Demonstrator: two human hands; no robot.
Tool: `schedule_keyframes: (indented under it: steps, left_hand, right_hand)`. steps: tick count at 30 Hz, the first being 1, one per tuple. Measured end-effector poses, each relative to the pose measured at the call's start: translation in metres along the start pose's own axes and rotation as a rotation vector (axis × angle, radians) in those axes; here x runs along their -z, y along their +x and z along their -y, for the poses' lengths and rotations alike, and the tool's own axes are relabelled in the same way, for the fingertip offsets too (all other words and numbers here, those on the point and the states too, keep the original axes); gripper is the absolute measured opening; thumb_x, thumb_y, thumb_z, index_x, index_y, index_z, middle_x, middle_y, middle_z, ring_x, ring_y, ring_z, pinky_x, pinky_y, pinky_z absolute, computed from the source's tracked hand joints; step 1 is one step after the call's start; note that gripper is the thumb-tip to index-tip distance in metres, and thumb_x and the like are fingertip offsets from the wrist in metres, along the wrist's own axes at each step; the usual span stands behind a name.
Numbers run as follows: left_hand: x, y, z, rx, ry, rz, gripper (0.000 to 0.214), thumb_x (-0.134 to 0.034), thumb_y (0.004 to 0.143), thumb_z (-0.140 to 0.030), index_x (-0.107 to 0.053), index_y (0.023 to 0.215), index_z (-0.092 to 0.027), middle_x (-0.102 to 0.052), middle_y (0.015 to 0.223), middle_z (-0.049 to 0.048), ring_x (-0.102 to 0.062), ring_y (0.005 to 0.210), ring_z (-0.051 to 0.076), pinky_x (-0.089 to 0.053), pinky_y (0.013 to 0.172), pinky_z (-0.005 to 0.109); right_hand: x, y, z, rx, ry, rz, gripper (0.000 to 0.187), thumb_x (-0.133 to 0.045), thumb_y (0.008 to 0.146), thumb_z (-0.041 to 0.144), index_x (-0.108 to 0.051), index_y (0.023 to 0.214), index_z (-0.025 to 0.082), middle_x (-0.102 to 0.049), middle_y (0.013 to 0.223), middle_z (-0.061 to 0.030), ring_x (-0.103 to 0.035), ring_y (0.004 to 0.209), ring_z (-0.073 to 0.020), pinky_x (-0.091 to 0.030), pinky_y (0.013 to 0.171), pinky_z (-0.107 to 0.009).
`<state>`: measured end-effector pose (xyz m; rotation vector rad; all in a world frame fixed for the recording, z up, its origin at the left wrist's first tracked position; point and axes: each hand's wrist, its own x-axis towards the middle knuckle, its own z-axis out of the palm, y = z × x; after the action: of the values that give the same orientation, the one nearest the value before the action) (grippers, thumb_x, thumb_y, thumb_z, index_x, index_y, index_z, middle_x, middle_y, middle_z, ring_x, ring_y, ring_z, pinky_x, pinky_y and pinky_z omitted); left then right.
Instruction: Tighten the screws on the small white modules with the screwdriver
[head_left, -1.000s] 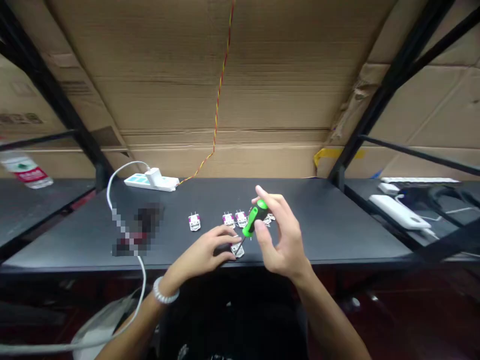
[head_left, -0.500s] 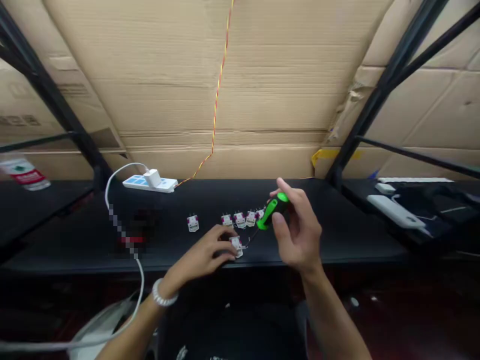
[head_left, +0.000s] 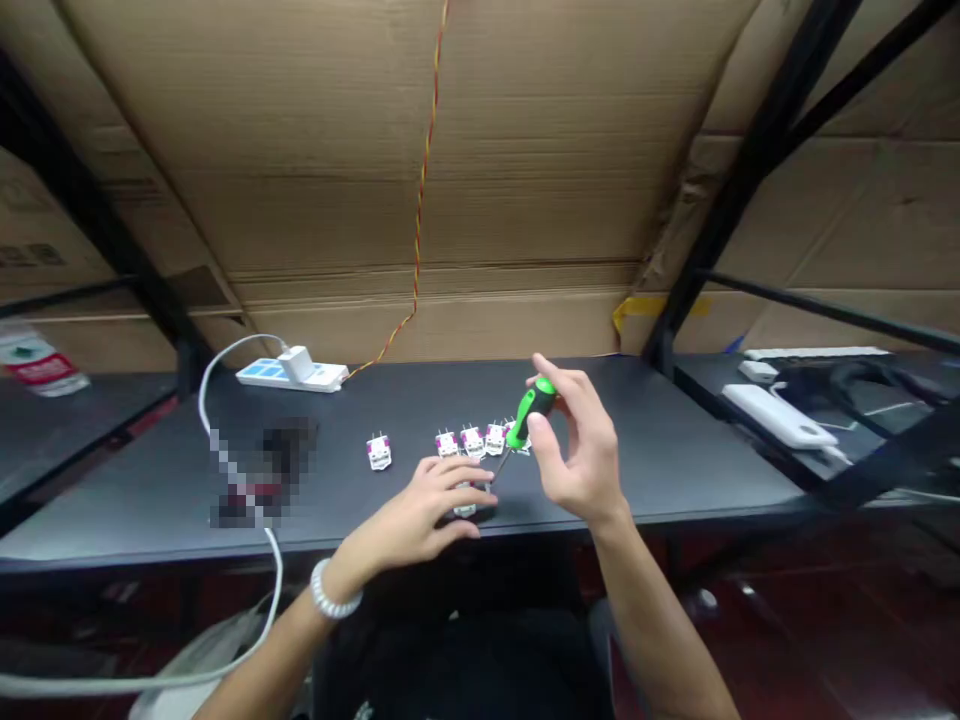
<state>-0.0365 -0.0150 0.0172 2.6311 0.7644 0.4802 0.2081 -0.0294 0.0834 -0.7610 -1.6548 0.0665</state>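
The right hand (head_left: pixel 574 440) pinches a screwdriver (head_left: pixel 531 413) between thumb and fingers. Its stubby handle is bright green with black panels, the green end cap peeking out at the top of the grip; a thin, dark metal shaft slants down from the handle, away from that hand and toward the left fingertips. The left hand (head_left: pixel 427 510) spreads its fingers over a small white part (head_left: pixel 465 511), mostly covered; whether it grips the part cannot be told. The bit of the part that shows, between the fingers and the thumb, is white and pale. Just beyond the left fingers stands a row of similar parts (head_left: pixel 472 442), white with purple sides and thin prongs on the far edge, the last of them partly behind the screwdriver. One more such part, a single piece (head_left: pixel 379 453), lies apart, beyond the left hand and to its left, on the dark table (head_left: pixel 615 480).
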Motion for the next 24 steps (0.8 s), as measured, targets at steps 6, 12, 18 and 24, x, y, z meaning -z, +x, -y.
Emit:
schedule_keyframes:
  steps: [6, 12, 18, 24]
  left_hand:
    - [0.001, 0.010, -0.002, 0.035, 0.022, 0.046, 0.041, -0.069, 0.107, -0.037, -0.068, 0.147, -0.030, -0.070, 0.150, 0.0083, -0.050, 0.152, 0.034, -0.030, 0.127, 0.057]
    - [0.005, 0.011, -0.003, 0.043, 0.042, 0.024, 0.040, -0.069, 0.106, -0.038, -0.068, 0.146, -0.030, -0.068, 0.152, 0.0100, -0.051, 0.150, 0.034, -0.030, 0.127, 0.059]
    - [0.006, 0.011, -0.002, 0.039, 0.013, -0.052, 0.039, -0.070, 0.105, -0.035, -0.068, 0.143, -0.028, -0.067, 0.147, 0.0108, -0.060, 0.138, 0.030, -0.048, 0.119, 0.051]
    - [-0.008, 0.017, -0.004, 0.003, 0.048, -0.091, 0.031, -0.070, 0.106, -0.032, -0.072, 0.137, -0.027, -0.070, 0.142, 0.0098, -0.064, 0.133, 0.029, -0.053, 0.117, 0.049]
  right_hand:
    - [0.003, 0.001, -0.002, 0.002, -0.002, -0.015, 0.061, -0.059, 0.097, 0.017, -0.057, 0.156, 0.029, -0.065, 0.121, -0.0104, -0.067, 0.107, -0.0267, -0.062, 0.089, -0.044]
    - [0.015, 0.003, -0.007, -0.014, -0.022, -0.089, 0.059, -0.060, 0.097, 0.019, -0.058, 0.155, 0.027, -0.065, 0.122, -0.0108, -0.066, 0.110, -0.0284, -0.061, 0.091, -0.047]
    - [0.028, 0.005, -0.011, -0.021, -0.034, -0.136, 0.056, -0.059, 0.098, 0.022, -0.058, 0.154, 0.026, -0.065, 0.121, -0.0104, -0.066, 0.111, -0.0287, -0.061, 0.091, -0.047]
    - [0.033, 0.006, -0.012, -0.022, -0.051, -0.155, 0.055, -0.060, 0.099, 0.022, -0.059, 0.153, 0.026, -0.064, 0.120, -0.0103, -0.066, 0.112, -0.0287, -0.061, 0.091, -0.046]
